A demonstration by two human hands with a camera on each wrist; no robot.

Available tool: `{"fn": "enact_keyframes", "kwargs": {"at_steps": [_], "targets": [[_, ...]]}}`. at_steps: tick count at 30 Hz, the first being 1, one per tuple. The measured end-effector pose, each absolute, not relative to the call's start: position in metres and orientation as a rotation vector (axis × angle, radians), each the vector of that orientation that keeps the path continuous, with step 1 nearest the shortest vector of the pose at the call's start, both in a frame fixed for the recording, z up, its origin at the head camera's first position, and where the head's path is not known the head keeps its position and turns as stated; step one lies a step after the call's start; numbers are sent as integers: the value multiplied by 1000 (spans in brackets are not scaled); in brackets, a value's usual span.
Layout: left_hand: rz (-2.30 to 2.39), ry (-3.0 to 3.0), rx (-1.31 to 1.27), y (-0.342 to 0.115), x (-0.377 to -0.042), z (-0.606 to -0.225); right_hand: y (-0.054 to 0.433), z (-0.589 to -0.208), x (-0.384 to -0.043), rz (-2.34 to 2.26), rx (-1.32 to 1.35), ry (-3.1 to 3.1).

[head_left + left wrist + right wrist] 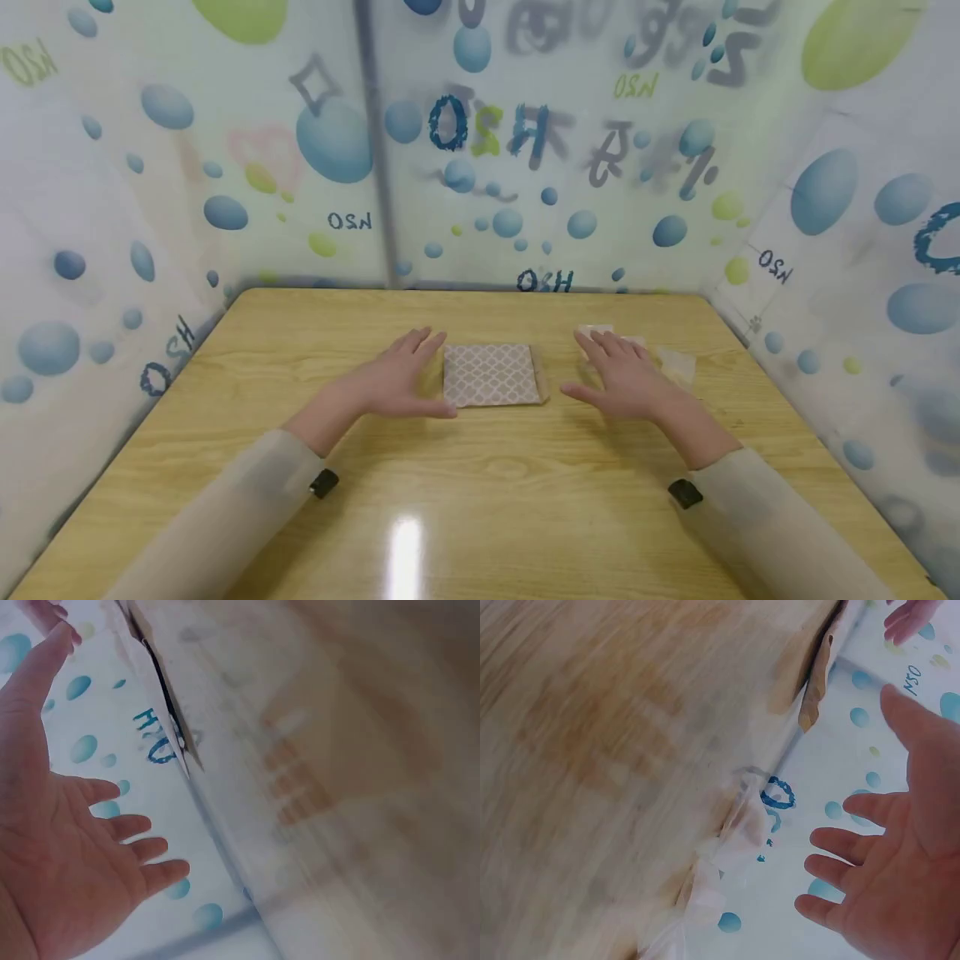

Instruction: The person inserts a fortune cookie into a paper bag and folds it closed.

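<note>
A flat rectangular piece with a grey-beige and white lattice pattern lies on the wooden table, a brown edge showing along its right side. What it is made of, I cannot tell. My left hand is held beside its left edge, fingers extended and thumb apart. On the other side, my right hand is spread, with a gap between it and the patterned piece. Both palms look bare in the wrist views, and neither hand holds anything. The right wrist view shows the brown edge side-on.
Several thin whitish, see-through pieces lie by my right hand, partly hidden behind it; their edges stick up in the right wrist view. Walls with printed bubbles enclose the wooden table at the back and sides.
</note>
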State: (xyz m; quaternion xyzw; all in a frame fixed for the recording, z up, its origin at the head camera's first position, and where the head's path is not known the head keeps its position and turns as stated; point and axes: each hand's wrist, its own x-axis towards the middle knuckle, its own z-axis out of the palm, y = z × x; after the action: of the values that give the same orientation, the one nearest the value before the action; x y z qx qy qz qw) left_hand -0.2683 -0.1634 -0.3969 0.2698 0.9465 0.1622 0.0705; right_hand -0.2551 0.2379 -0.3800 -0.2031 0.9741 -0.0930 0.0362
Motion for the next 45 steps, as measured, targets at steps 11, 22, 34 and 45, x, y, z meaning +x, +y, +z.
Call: {"fn": "enact_keyframes", "kwargs": {"at_steps": [11,22,34,45], "targets": [[475,2643,844,-119,-307,-406,228,-387,-268,-387,-653,2928],[458,2602,793,-102,-313,-398,222,-383,-267,-396,-680,2945],[602,2750,937,-114,-301,-395,213,-381,-266,-994,-657,2815],[754,2749,1013,-117,-283,-387,190,-384,-266,-1389,-487,2709]]}}
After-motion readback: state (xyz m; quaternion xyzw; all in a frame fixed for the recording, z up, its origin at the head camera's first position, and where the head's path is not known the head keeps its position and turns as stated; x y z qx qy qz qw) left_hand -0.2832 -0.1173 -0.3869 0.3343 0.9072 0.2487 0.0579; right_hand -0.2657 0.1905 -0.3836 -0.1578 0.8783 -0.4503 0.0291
